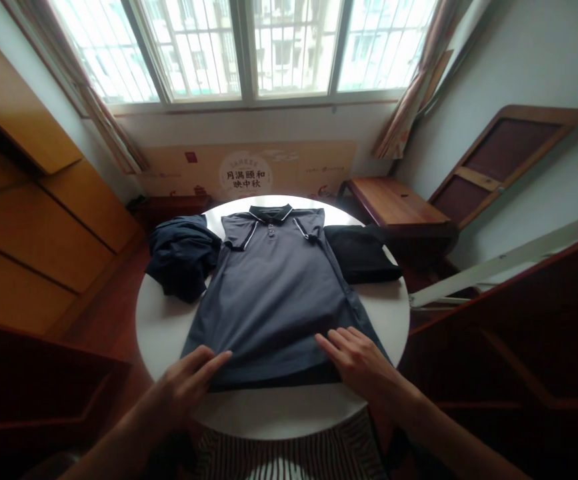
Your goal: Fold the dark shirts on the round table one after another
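A grey polo shirt lies spread front side up on a white round table. Its dark collar with white edging points away from me, and the short sleeves are folded inward over the chest. At the lower left corner of the shirt, my left hand rests on the cloth by the hem, thumb stretched out and apart from the fingers. My right hand lies on the lower right part, fingers extended over the fabric. Both hands are empty as far as I can see; the undersides of the fingers are hidden.
A crumpled dark garment lies left of the shirt, and folded black cloth lies to its right. Behind the table stand a wooden side table and a printed cardboard panel below the window. Wooden cabinets stand left.
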A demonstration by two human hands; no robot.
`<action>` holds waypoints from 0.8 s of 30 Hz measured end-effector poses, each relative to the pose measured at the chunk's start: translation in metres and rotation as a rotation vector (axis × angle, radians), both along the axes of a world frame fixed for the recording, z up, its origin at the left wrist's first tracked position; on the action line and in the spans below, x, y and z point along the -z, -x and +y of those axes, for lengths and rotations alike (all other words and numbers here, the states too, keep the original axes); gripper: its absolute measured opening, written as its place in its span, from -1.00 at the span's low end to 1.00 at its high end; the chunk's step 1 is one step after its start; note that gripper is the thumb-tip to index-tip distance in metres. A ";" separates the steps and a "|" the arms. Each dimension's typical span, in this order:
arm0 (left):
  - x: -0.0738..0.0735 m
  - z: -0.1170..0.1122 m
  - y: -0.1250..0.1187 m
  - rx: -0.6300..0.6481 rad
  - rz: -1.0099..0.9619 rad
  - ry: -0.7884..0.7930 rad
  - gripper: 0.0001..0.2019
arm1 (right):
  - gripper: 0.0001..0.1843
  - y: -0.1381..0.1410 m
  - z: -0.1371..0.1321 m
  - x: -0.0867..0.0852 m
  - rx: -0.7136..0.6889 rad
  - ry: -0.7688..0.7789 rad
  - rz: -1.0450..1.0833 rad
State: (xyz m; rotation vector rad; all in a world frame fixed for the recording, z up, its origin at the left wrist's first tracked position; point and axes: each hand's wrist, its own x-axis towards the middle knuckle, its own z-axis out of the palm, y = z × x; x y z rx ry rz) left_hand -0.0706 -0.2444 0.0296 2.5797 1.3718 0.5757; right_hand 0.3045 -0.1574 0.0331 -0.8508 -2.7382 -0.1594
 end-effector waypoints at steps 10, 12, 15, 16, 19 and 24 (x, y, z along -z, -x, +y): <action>0.016 -0.012 0.021 -0.050 -0.120 0.017 -0.45 | -0.57 -0.065 -0.021 -0.018 0.225 0.599 0.003; 0.021 -0.012 0.021 -0.031 -0.094 0.002 -0.45 | -0.74 -0.068 -0.019 -0.030 0.178 0.697 0.031; 0.023 -0.007 0.016 0.029 -0.054 0.064 -0.53 | -0.87 -0.069 0.007 -0.041 0.124 0.681 0.152; 0.022 -0.005 0.014 0.052 -0.044 0.095 -0.57 | -0.81 -0.068 0.022 -0.040 0.144 0.612 0.205; 0.015 0.000 0.007 0.089 -0.035 0.115 -0.65 | -0.68 -0.064 0.081 -0.028 0.311 0.286 0.252; -0.006 -0.005 0.000 0.074 -0.015 0.119 -0.80 | -0.46 -0.055 0.158 0.004 0.615 0.055 -0.003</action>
